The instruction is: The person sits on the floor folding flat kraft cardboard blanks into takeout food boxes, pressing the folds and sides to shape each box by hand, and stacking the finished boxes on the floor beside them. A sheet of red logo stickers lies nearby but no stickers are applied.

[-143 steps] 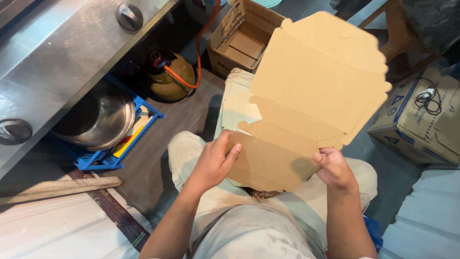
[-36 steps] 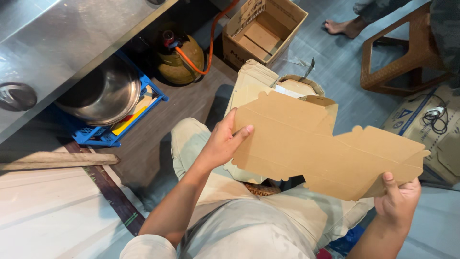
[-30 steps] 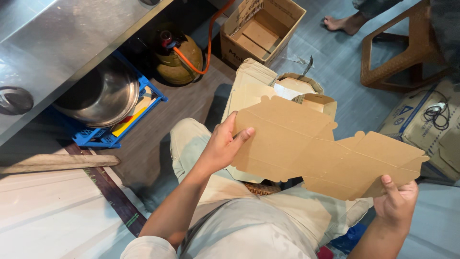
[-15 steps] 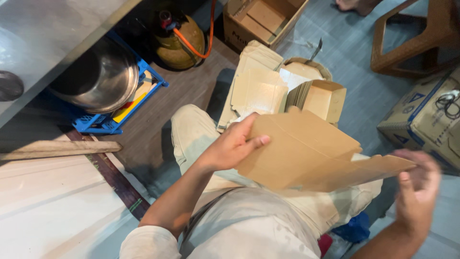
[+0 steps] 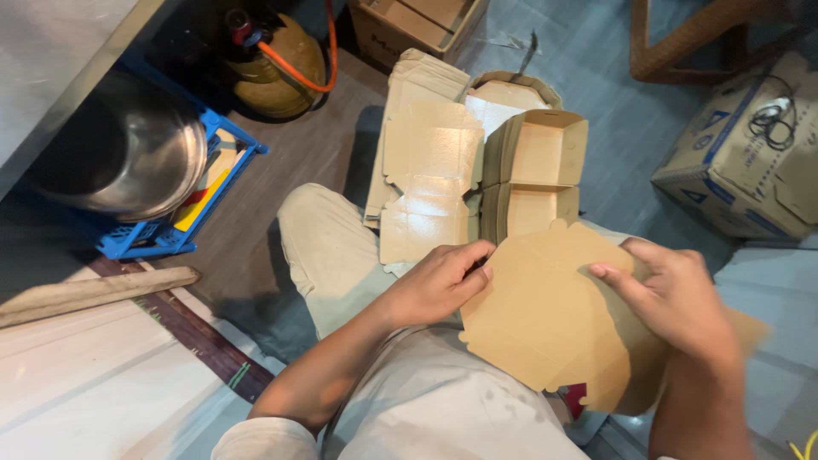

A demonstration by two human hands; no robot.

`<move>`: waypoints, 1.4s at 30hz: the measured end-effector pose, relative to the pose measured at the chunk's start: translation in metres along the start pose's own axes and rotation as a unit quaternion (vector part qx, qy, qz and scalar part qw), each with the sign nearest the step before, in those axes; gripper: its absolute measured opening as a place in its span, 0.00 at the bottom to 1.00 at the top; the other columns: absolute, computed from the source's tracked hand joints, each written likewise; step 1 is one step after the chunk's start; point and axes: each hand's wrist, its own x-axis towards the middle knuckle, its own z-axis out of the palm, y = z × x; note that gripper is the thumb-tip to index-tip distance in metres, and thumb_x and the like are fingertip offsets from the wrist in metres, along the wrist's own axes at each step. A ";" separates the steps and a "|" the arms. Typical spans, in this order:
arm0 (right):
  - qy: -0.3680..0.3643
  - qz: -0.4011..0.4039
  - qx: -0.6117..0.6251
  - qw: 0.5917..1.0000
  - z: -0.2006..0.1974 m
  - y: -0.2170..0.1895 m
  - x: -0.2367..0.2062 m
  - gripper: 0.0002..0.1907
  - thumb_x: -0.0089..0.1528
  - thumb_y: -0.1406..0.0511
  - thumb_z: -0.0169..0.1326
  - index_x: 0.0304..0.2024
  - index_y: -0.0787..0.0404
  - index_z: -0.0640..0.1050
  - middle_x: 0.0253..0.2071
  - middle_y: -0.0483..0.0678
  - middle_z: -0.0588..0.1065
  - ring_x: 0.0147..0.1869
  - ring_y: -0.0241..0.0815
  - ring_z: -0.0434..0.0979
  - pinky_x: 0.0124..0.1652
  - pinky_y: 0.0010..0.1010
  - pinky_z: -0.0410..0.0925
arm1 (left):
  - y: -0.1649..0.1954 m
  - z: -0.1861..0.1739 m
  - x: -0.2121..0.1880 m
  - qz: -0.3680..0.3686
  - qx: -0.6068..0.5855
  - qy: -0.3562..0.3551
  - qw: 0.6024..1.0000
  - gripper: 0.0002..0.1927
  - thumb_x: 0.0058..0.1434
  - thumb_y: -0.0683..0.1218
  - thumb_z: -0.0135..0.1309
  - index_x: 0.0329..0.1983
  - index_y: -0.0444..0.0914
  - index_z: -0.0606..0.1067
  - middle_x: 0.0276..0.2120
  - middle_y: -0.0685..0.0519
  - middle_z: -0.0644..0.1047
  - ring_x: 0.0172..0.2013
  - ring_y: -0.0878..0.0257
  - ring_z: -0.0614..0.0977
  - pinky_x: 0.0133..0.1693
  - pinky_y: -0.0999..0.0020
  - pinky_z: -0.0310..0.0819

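Grey floor (image 5: 596, 77) lies below, strewn with folded boxes (image 5: 528, 170); over the lap, left hand (image 5: 439, 285) pinches the flat cardboard blank (image 5: 545, 324); right hand (image 5: 673, 302) presses it, fingers extended.

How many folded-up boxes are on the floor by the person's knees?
2 that I can see: one open folded box and a second right below it, beside the pile of flat sheets. Others may be nested inside or hidden behind them.
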 end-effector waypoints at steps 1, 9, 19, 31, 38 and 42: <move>-0.002 -0.014 -0.001 1.000 0.008 0.004 0.005 0.16 0.57 0.58 0.65 0.37 0.65 0.81 0.22 0.54 0.75 0.20 0.38 0.71 0.26 0.33 0.67 | -0.004 -0.001 0.001 -0.048 0.042 -0.005 0.998 0.14 0.66 0.47 0.49 0.49 0.34 0.75 0.30 0.43 0.80 0.32 0.49 0.83 0.38 0.60 0.75; -0.001 -0.057 0.062 0.996 0.043 0.037 0.018 0.15 0.59 0.58 0.64 0.36 0.65 0.82 0.22 0.50 0.79 0.23 0.34 0.74 0.27 0.30 0.68 | -0.023 -0.002 0.017 -0.051 0.136 -0.035 0.989 0.12 0.59 0.47 0.53 0.39 0.33 0.76 0.28 0.42 0.79 0.33 0.45 0.83 0.39 0.55 0.75; -0.038 -0.023 0.116 0.992 0.056 0.066 0.025 0.13 0.60 0.60 0.63 0.34 0.65 0.82 0.20 0.48 0.78 0.23 0.30 0.70 0.25 0.28 0.65 | -0.032 0.014 0.021 -0.030 0.163 -0.023 0.986 0.10 0.60 0.44 0.52 0.35 0.31 0.72 0.28 0.40 0.78 0.35 0.41 0.80 0.38 0.51 0.73; -0.059 0.032 0.286 0.956 0.082 0.096 0.028 0.12 0.60 0.62 0.63 0.34 0.66 0.82 0.25 0.43 0.79 0.29 0.29 0.73 0.28 0.26 0.68 | -0.058 0.031 0.027 -0.048 0.142 -0.012 0.989 0.11 0.55 0.43 0.56 0.38 0.32 0.74 0.30 0.43 0.78 0.34 0.47 0.81 0.36 0.56 0.74; -0.035 -0.007 0.281 0.959 0.100 0.126 0.034 0.15 0.61 0.60 0.65 0.33 0.67 0.81 0.26 0.41 0.75 0.32 0.27 0.69 0.30 0.26 0.67 | -0.115 0.039 0.043 -0.126 -0.268 -0.152 0.943 0.03 0.67 0.39 0.51 0.40 0.32 0.72 0.29 0.62 0.71 0.30 0.76 0.70 0.32 0.77 0.64; -0.008 -0.009 0.274 0.962 0.103 0.125 0.027 0.14 0.61 0.59 0.64 0.36 0.65 0.82 0.28 0.40 0.79 0.32 0.26 0.73 0.31 0.25 0.69 | -0.129 0.046 0.043 -0.134 -0.242 -0.151 0.949 0.04 0.68 0.39 0.50 0.42 0.32 0.73 0.30 0.61 0.74 0.31 0.76 0.73 0.33 0.77 0.68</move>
